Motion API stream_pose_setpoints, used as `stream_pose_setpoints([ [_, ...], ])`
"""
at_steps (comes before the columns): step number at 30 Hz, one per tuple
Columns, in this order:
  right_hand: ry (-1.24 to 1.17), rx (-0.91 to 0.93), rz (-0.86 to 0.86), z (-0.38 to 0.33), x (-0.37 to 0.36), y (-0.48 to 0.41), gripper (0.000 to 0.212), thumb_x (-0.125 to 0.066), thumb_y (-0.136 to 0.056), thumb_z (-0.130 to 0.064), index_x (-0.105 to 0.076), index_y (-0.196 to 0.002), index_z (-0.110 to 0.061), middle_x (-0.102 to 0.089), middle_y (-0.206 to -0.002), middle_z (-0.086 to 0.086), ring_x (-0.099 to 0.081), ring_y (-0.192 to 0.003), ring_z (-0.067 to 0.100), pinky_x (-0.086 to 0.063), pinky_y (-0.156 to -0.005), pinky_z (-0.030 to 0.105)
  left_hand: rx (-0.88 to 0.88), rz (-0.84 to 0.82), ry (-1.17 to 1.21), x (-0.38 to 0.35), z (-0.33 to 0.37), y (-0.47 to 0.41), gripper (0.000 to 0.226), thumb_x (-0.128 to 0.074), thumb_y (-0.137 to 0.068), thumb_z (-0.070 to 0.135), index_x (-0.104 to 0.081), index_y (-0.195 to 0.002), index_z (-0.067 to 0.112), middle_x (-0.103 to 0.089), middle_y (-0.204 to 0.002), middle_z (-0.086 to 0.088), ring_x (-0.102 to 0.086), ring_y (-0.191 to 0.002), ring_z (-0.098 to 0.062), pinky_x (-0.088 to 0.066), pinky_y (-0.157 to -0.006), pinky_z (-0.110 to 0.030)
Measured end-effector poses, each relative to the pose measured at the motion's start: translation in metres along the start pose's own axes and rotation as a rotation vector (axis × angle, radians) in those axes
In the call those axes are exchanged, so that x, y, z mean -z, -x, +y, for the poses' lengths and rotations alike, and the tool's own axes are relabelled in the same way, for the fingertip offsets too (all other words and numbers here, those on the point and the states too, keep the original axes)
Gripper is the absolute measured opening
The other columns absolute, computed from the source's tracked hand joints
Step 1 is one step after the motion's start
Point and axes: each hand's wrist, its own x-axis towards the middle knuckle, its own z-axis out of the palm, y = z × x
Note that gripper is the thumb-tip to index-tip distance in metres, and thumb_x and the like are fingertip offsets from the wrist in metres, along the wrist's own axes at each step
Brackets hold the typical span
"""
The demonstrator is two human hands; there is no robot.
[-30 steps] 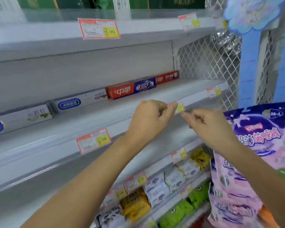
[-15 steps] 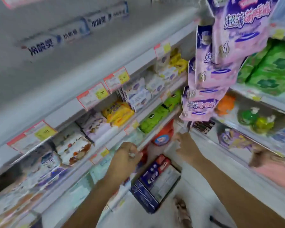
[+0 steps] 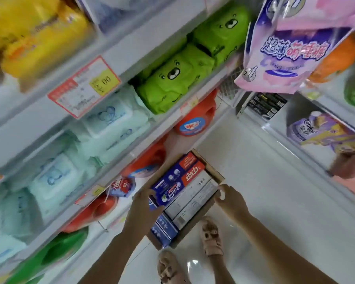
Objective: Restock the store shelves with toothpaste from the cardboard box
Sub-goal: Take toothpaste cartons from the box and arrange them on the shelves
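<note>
Reaching down, left hand (image 3: 146, 203) grips toothpaste box (image 3: 173, 184).

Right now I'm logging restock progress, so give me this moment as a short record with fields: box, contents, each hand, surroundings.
box: open cardboard box on the white floor beside the shelving
contents: toothpaste cartons lying flat, blue-and-red ones and white ones
left hand: left hand over the box's shelf-side edge, fingers on a blue carton; firm grip cannot be told
right hand: right hand at the box's outer edge, fingers curled, holding nothing visible
surroundings: green bear packs on a shelf above; sandalled feet next to the box
</note>
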Motion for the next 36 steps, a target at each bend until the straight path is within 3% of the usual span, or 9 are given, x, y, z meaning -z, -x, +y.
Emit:
stream_pose_setpoints([
  [4, 0.038, 0.078, 0.01, 0.018, -0.036, -0.046, 0.035, -0.049, -0.094, -0.018, -0.052, -0.129, -0.018, -0.06, -0.123, 0.0, -0.058, -0.11, 0.015, -0.043, -0.087, 0.022, 0.046, -0.019, -0.004, -0.047, -0.023, -0.066, 0.062, -0.08, -0.074, 0.025, -0.047, -0.125, 0.014, -0.054, -0.118, 0.001, -0.055, -0.106, -0.013, -0.045, -0.074, -0.01],
  [8, 0.102, 0.219, -0.051, 0.024, -0.066, -0.071, 0.039, -0.051, -0.094, -0.022, -0.048, -0.132, -0.019, -0.056, -0.13, -0.002, -0.054, -0.117, 0.011, -0.047, -0.096, 0.025, 0.032, -0.076, -0.139, -0.087, -0.047, -0.113, 0.09, -0.081, -0.066, 0.041, -0.034, -0.138, 0.014, -0.049, -0.133, -0.01, -0.052, -0.117, -0.028, -0.05, -0.09, -0.046],
  [12, 0.133, 0.274, -0.059, 0.034, -0.077, -0.089, 0.039, -0.053, -0.093, -0.02, -0.047, -0.132, -0.019, -0.052, -0.133, -0.004, -0.05, -0.121, 0.009, -0.046, -0.098, 0.022, 0.068, -0.094, -0.128, -0.109, -0.053, -0.133, 0.118, -0.084, -0.05, 0.057, -0.025, -0.143, 0.012, -0.041, -0.14, -0.01, -0.044, -0.125, -0.028, -0.041, -0.1, -0.048],
  [14, 0.15, 0.305, -0.034, 0.036, -0.078, -0.097, 0.038, -0.053, -0.093, -0.019, -0.048, -0.13, -0.02, -0.054, -0.13, -0.006, -0.051, -0.119, 0.008, -0.045, -0.097, 0.021, 0.088, -0.136, -0.274, -0.115, -0.05, -0.138, 0.128, -0.083, -0.053, 0.057, -0.012, -0.148, 0.009, -0.03, -0.144, -0.012, -0.033, -0.132, -0.03, -0.031, -0.109, -0.046],
  [20, 0.129, 0.292, -0.036, 0.032, -0.076, -0.108, 0.024, -0.052, -0.094, -0.02, -0.054, -0.118, -0.018, -0.061, -0.116, -0.003, -0.058, -0.107, 0.01, -0.046, -0.084, 0.016, 0.091, -0.08, -0.528, -0.117, -0.048, -0.141, 0.113, -0.078, -0.058, 0.051, -0.02, -0.143, 0.006, -0.035, -0.137, -0.014, -0.033, -0.125, -0.032, -0.031, -0.107, -0.041],
  [24, -0.187, 0.144, -0.139, 0.025, -0.088, -0.105, 0.028, -0.056, -0.093, -0.018, -0.055, -0.12, -0.011, -0.063, -0.117, 0.001, -0.061, -0.106, 0.012, -0.051, -0.091, 0.022, 0.091, -0.101, -0.526, -0.111, -0.046, -0.139, 0.108, -0.077, -0.059, 0.052, -0.024, -0.142, 0.007, -0.037, -0.136, -0.012, -0.033, -0.126, -0.03, -0.032, -0.106, -0.041],
  [29, -1.026, -0.377, -0.44, 0.005, -0.095, -0.093, 0.022, -0.064, -0.089, -0.023, -0.058, -0.106, -0.01, -0.059, -0.093, 0.006, -0.059, -0.093, 0.021, -0.055, -0.082, 0.033, 0.158, -0.178, -0.389, -0.097, -0.04, -0.145, 0.102, -0.08, -0.058, 0.057, -0.032, -0.135, 0.01, -0.042, -0.133, -0.008, -0.043, -0.122, -0.026, -0.041, -0.101, -0.041],
  [32, -1.136, -0.398, -0.449, 0.002, -0.11, -0.094, 0.041, -0.065, -0.087, -0.036, -0.055, -0.118, -0.011, -0.058, -0.103, 0.006, -0.057, -0.105, 0.022, -0.054, -0.082, 0.034, 0.239, -0.253, -0.216, -0.09, -0.037, -0.15, 0.104, -0.083, -0.048, 0.061, -0.034, -0.128, 0.015, -0.055, -0.119, -0.003, -0.061, -0.097, -0.019, -0.054, -0.081, -0.036],
  [36, -1.244, -0.443, -0.405, -0.009, -0.119, -0.104, 0.042, -0.068, -0.084, -0.04, -0.057, -0.114, -0.012, -0.062, -0.114, 0.007, -0.059, -0.108, 0.022, -0.052, -0.08, 0.033, 0.231, -0.208, -0.061, -0.079, -0.03, -0.152, 0.074, -0.078, -0.064, 0.056, -0.046, -0.116, 0.013, -0.065, -0.099, 0.001, -0.062, -0.069, 0.0, -0.044, -0.052, -0.012],
])
